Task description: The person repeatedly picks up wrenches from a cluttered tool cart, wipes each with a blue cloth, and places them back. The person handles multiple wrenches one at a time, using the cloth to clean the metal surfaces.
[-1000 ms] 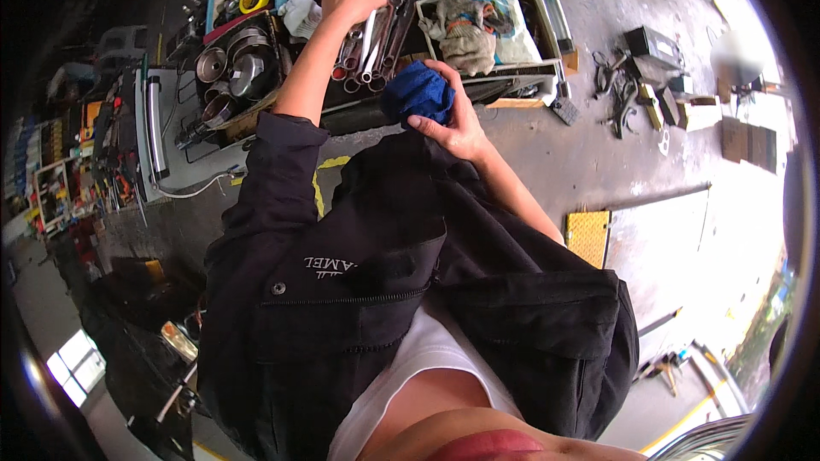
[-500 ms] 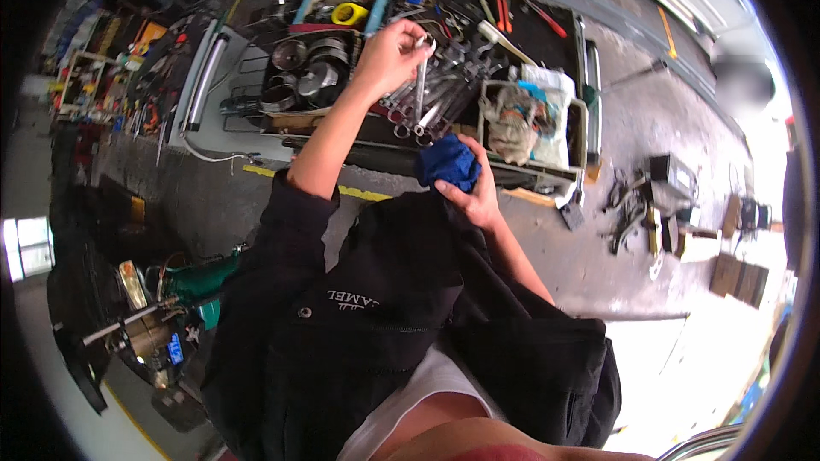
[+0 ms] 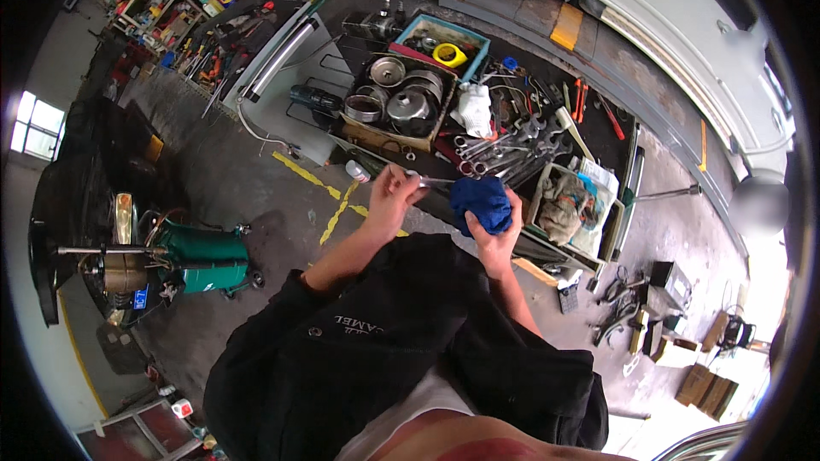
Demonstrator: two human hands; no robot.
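The left hand (image 3: 394, 198) is pinching one end of a wrench (image 3: 438, 181) between thumb and fingers. The right hand (image 3: 502, 237) is gripping a bunched blue cloth (image 3: 480, 204). The wrench is spanning the two hands near the edge of the worktop (image 3: 603, 140); whether its far end is sitting inside or behind the cloth cannot be told. Other wrenches (image 3: 523, 148) are lying piled on the worktop beyond. The step in hand appears to be wiping. For sound work, the left hand should be holding firmly against twist, while the right should be wrapping the shaft, drawing the cloth lengthwise and presenting a cleaner fold whenever grime is collecting.
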